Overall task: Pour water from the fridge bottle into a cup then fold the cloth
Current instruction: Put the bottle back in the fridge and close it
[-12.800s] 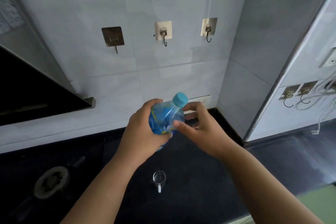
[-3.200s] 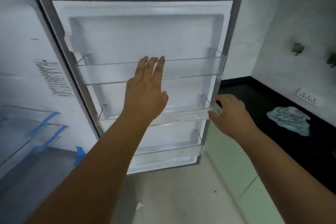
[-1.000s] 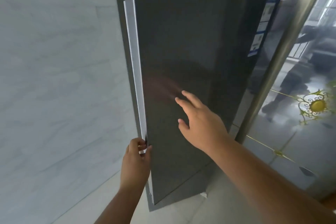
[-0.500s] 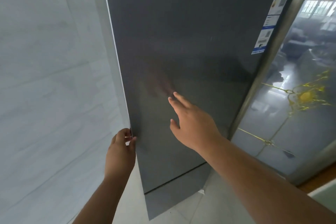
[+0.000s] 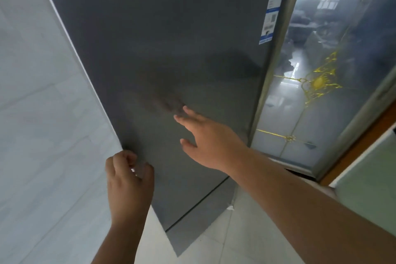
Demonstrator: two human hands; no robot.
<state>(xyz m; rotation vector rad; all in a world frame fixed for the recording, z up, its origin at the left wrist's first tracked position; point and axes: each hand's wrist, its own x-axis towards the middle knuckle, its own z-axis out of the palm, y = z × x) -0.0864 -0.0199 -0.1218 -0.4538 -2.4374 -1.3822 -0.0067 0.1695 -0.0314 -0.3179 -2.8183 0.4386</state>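
We see a pale tiled floor carrying the dark grey fridge, which stands directly on it between the light tiled wall and a glass door.

The fridge door is cut off at the top edge, and its sticker's print is unreadable.

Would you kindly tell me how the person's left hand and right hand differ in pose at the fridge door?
The left hand has curled fingers and holds nothing, while the right hand is spread with straight fingers. The left hand sits low by the fridge door's left edge; the right hand reaches higher, toward the door's middle. Both are bare and extended at the same grey door.
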